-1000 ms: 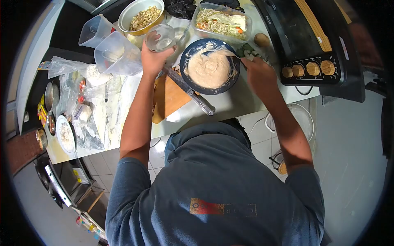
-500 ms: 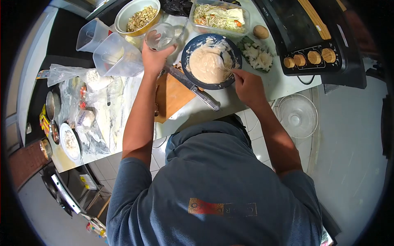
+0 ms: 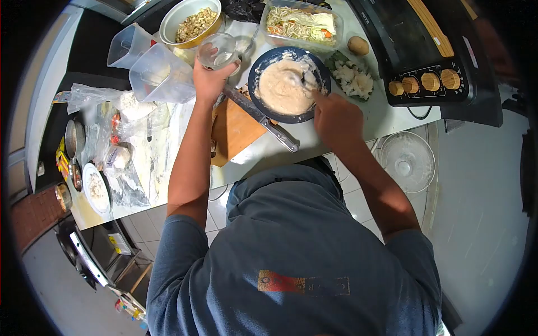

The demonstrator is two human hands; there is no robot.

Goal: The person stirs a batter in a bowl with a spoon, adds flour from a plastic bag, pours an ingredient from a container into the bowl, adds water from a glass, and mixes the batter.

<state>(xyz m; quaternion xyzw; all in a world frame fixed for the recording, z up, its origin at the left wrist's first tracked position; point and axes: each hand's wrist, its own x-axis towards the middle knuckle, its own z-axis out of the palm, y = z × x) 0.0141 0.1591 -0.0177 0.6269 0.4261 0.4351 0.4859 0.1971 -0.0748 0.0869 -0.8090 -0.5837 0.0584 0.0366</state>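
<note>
My left hand point(image 3: 210, 81) grips a clear glass point(image 3: 217, 49), tilted and seemingly empty, to the left of a dark blue bowl point(image 3: 292, 117). Thick, pale beige batter point(image 3: 283, 88) fills much of the bowl, and smears of it cling to the inner wall. Over the bowl's right rim, the fingers of my right hand point(image 3: 339, 119) are closed on a metal spoon point(image 3: 307, 83) whose head is in the batter. Below the glass, a large knife point(image 3: 263, 119) lies across an orange-brown cutting board point(image 3: 238, 134).
Behind the bowl are a tub of shredded vegetables point(image 3: 300, 25) and a bowl of chopped pieces point(image 3: 196, 25). Chopped white pieces point(image 3: 354, 78), a potato point(image 3: 358, 46) and a black toaster oven point(image 3: 431, 61) stand right. Plastic containers point(image 3: 159, 75) and bags point(image 3: 115, 159) occupy the left.
My right hand has shifted slightly, and the spoon has moved within the batter. My left hand stays in about the same place with the glass.
</note>
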